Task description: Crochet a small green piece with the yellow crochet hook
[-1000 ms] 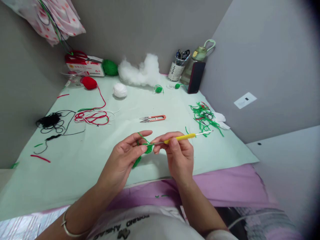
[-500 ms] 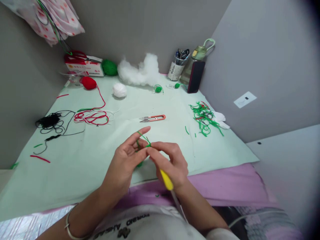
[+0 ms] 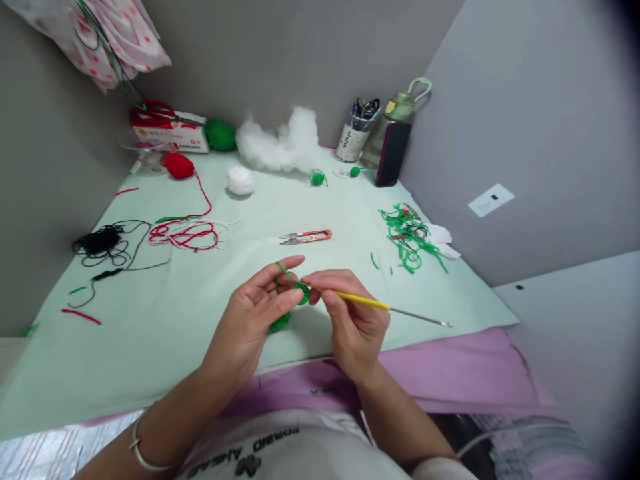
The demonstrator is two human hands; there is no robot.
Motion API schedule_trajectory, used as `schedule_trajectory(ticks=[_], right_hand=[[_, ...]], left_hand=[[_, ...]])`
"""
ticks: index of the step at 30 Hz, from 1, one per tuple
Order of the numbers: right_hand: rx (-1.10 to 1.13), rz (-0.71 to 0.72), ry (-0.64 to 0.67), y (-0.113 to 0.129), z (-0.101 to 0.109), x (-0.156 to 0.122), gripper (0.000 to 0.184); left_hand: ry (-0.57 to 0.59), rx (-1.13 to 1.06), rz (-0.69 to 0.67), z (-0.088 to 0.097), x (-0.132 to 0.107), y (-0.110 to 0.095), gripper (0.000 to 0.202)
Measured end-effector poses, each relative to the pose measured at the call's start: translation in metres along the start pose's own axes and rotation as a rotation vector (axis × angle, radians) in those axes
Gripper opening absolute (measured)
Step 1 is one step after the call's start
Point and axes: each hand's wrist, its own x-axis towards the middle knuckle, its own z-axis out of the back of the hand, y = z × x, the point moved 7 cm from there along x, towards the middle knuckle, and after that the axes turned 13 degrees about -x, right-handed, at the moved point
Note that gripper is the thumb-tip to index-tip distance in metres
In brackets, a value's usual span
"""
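Observation:
Between the thumb and fingers of my left hand (image 3: 255, 310) is a small green crochet piece (image 3: 303, 294). Green yarn runs from it up over my raised left index finger. Below that hand, partly hidden, lies a green yarn ball (image 3: 280, 323). My right hand (image 3: 354, 320) grips a crochet hook (image 3: 363, 300) with a yellow handle, like a pen. One tip of the hook meets the green piece; its metal far end points out to the right. Just beyond my hands, orange thread snips (image 3: 315, 235) rest on the pale green cloth (image 3: 200, 293).
Black yarn (image 3: 100, 241), a red yarn ball (image 3: 179, 166) and a white yarn ball (image 3: 240, 181) lie left of centre. White stuffing (image 3: 277, 143) sits at the back. A phone (image 3: 393, 155) leans by a bottle (image 3: 400, 105) and pen cup (image 3: 352, 141). Green scraps (image 3: 410, 237) lie right.
The crochet hook has swung from pointing down toward my body to pointing right. My right hand has turned and shifted slightly right, showing the green piece more. My left hand stays nearly in place.

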Motion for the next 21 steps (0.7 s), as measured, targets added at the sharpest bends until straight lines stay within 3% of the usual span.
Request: schedule_trajectory(ticks=[5,7,11,15,21], right_hand=[[-0.259,0.211,0.007,0.013,0.002,-0.005,0.035],[-0.159,0.117,-0.055,0.007,0.008,-0.001,0.029],[0.181,-0.161,-0.085,-0.01,0.008,0.004,0.018],[0.244,-0.23,-0.038,-0.014,0.0,0.004,0.016],[0.356,-0.309,-0.02,-0.022,-0.001,-0.001,0.016]], left_hand=[[0.026,-0.169,0.168,-0.002,0.004,0.012,0.038],[0.032,-0.189,0.215,0.0,0.006,0.013,0.034],[0.011,-0.057,0.125,0.006,0.007,0.003,0.034],[0.024,0.04,0.038,0.003,0.004,-0.002,0.037],[0.001,0.051,0.017,0.003,0.002,-0.003,0.038]])
